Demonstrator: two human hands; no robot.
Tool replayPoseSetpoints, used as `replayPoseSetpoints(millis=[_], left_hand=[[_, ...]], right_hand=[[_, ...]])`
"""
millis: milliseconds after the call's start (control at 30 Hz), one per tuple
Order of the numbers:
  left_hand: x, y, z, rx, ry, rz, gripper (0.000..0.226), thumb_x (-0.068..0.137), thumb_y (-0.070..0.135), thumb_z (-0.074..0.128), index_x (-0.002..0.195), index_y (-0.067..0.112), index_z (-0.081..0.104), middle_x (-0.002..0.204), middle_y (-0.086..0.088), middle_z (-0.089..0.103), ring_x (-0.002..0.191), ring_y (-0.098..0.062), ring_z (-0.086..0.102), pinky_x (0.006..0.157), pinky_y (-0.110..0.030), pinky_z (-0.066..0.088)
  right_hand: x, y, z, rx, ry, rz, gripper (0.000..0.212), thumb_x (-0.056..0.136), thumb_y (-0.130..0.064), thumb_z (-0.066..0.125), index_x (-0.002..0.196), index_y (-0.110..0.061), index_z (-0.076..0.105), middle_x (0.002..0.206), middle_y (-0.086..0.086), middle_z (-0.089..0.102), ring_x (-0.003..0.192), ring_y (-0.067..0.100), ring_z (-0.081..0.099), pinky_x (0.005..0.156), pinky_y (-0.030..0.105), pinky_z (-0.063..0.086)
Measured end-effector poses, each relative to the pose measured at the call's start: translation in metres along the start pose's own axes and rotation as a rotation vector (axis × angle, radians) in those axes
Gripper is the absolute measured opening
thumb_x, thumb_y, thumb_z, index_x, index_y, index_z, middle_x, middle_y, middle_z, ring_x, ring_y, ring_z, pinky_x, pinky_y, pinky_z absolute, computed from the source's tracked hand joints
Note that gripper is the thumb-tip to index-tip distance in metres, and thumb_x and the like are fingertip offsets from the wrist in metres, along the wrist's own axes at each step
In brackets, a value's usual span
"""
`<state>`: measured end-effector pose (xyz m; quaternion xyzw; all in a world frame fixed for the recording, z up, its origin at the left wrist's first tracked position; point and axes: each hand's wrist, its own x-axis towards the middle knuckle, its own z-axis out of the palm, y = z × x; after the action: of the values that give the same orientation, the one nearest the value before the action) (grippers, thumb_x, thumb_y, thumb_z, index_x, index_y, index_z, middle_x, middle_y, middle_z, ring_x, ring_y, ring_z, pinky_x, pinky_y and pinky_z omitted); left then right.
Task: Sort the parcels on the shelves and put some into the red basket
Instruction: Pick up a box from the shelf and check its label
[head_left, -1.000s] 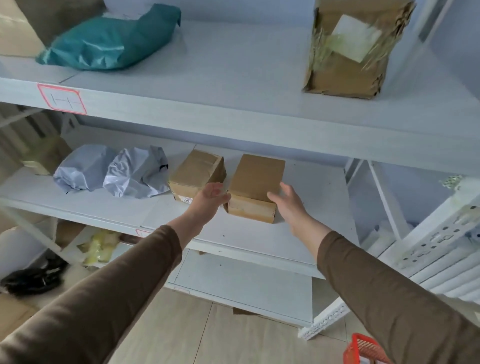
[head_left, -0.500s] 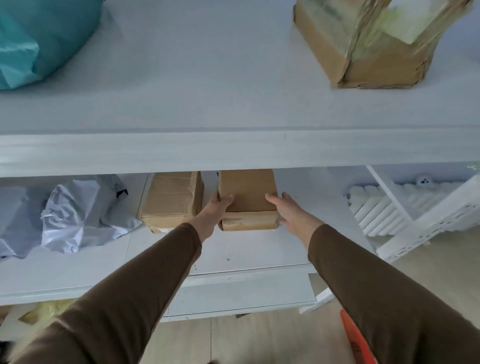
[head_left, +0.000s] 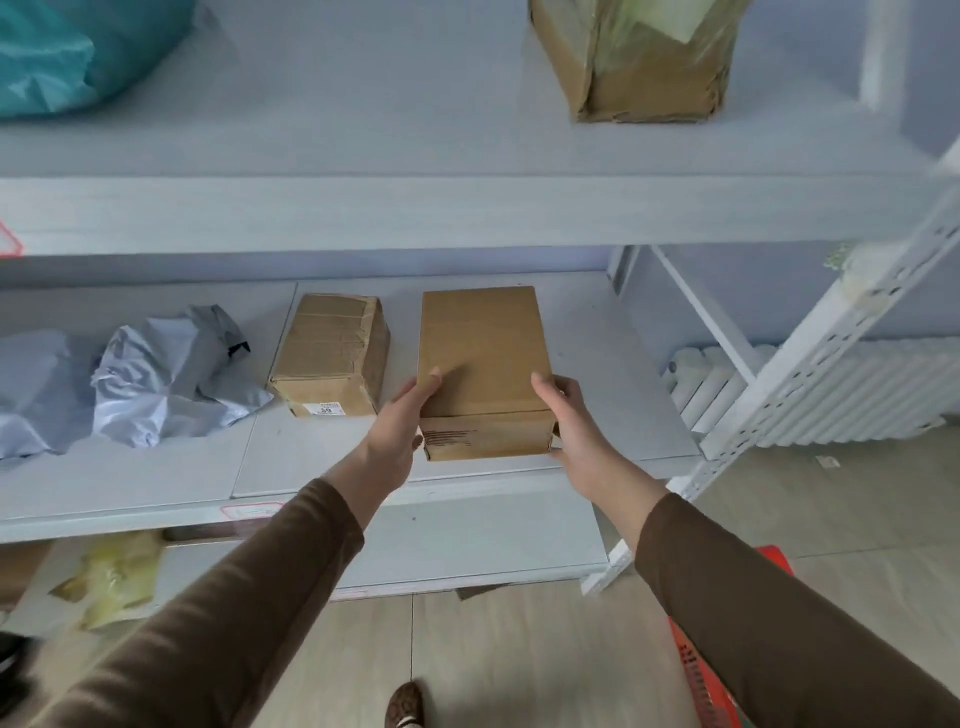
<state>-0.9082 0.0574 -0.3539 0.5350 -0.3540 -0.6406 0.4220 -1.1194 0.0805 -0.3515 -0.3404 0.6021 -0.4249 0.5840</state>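
Plain cardboard box on middle shelf, front edge. Left hand at 9 o'clock, right hand at 3, both clasping it. Step: pickup. Next: lift clear, swing toward red basket at 5.

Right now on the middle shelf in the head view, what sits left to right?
Grey poly mailer → taped cardboard box → left hand → held cardboard box → right hand.
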Motion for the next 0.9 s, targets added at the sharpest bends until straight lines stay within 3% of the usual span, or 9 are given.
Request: replayPoseSetpoints(millis=[67, 167, 333, 433, 533, 633, 700, 833, 900], left_hand=[[-0.030, -0.003, 0.005, -0.009, -0.011, 0.022, 0.047, 0.092, 0.059, 0.064, 0.127, 0.028, 0.066, 0.128, 0.005, 0.071, 0.126, -0.019, 0.061, 0.115, -0.049, 0.040], [-0.069, -0.006, 0.017, -0.020, -0.008, 0.060, 0.052, 0.093, 0.061, 0.061, 0.132, 0.026, 0.064, 0.126, 0.004, 0.070, 0.122, -0.019, 0.061, 0.106, -0.046, 0.049], [-0.107, -0.013, 0.026, -0.066, 0.056, 0.035, 0.041, 0.096, 0.057, 0.059, 0.120, 0.025, 0.067, 0.109, 0.002, 0.069, 0.108, -0.017, 0.064, 0.098, -0.047, 0.049], [-0.118, -0.022, 0.022, -0.188, 0.053, -0.038, 0.035, 0.096, 0.045, 0.060, 0.121, 0.022, 0.067, 0.106, -0.004, 0.065, 0.099, -0.021, 0.061, 0.087, -0.049, 0.053], [-0.122, -0.036, 0.019, -0.356, -0.019, -0.153, 0.046, 0.102, 0.043, 0.048, 0.139, 0.016, 0.057, 0.122, -0.010, 0.062, 0.105, -0.030, 0.062, 0.074, -0.045, 0.059], [-0.126, -0.050, 0.022, -0.420, -0.074, -0.175, 0.051, 0.107, 0.044, 0.036, 0.145, 0.015, 0.054, 0.138, -0.012, 0.065, 0.120, -0.034, 0.065, 0.086, -0.046, 0.059], [-0.127, -0.053, 0.026, -0.429, -0.074, -0.133, 0.051, 0.108, 0.044, 0.034, 0.142, 0.014, 0.057, 0.138, -0.014, 0.067, 0.120, -0.033, 0.067, 0.092, -0.046, 0.058], [-0.123, -0.048, 0.028, -0.353, -0.001, 0.022, 0.050, 0.107, 0.049, 0.035, 0.146, 0.024, 0.054, 0.143, -0.005, 0.064, 0.133, -0.027, 0.060, 0.110, -0.052, 0.047], [-0.126, -0.043, 0.032, -0.294, 0.057, 0.162, 0.044, 0.108, 0.046, 0.039, 0.143, 0.025, 0.055, 0.144, 0.001, 0.063, 0.136, -0.019, 0.056, 0.115, -0.045, 0.041]], right_hand=[[-0.019, 0.007, -0.015, 0.050, -0.030, 0.028, 0.068, 0.063, -0.083, 0.068, 0.116, -0.042, 0.054, 0.140, -0.014, 0.056, 0.135, 0.018, 0.049, 0.115, 0.056, 0.036], [-0.043, 0.011, -0.032, 0.077, -0.086, 0.100, 0.083, 0.054, -0.089, 0.072, 0.126, -0.051, 0.058, 0.143, -0.011, 0.058, 0.136, 0.020, 0.051, 0.114, 0.057, 0.037], [-0.085, 0.000, -0.045, -0.032, -0.128, 0.141, 0.078, 0.067, -0.086, 0.065, 0.132, -0.045, 0.054, 0.133, -0.011, 0.061, 0.124, 0.017, 0.055, 0.105, 0.045, 0.042], [-0.113, -0.006, -0.043, -0.178, -0.080, -0.004, 0.069, 0.079, -0.080, 0.059, 0.130, -0.036, 0.044, 0.132, -0.011, 0.052, 0.122, 0.016, 0.048, 0.097, 0.041, 0.036], [-0.138, -0.004, -0.035, -0.472, 0.024, -0.355, 0.072, 0.078, -0.078, 0.060, 0.130, -0.033, 0.042, 0.132, -0.008, 0.050, 0.122, 0.019, 0.048, 0.097, 0.042, 0.044], [-0.158, 0.005, -0.024, -0.794, 0.145, -0.666, 0.082, 0.074, -0.081, 0.054, 0.136, -0.031, 0.038, 0.145, -0.008, 0.042, 0.126, 0.021, 0.038, 0.099, 0.042, 0.043], [-0.162, 0.012, -0.020, -0.885, 0.195, -0.774, 0.086, 0.074, -0.083, 0.049, 0.141, -0.032, 0.035, 0.155, -0.006, 0.034, 0.133, 0.023, 0.034, 0.102, 0.043, 0.042], [-0.155, 0.027, -0.030, -0.811, 0.135, -0.838, 0.088, 0.079, -0.071, 0.058, 0.152, -0.035, 0.026, 0.164, -0.002, 0.024, 0.145, 0.024, 0.027, 0.113, 0.044, 0.035], [-0.147, 0.031, -0.039, -0.704, 0.058, -0.820, 0.090, 0.081, -0.058, 0.063, 0.155, -0.034, 0.019, 0.165, -0.004, 0.021, 0.148, 0.019, 0.025, 0.119, 0.040, 0.029]])
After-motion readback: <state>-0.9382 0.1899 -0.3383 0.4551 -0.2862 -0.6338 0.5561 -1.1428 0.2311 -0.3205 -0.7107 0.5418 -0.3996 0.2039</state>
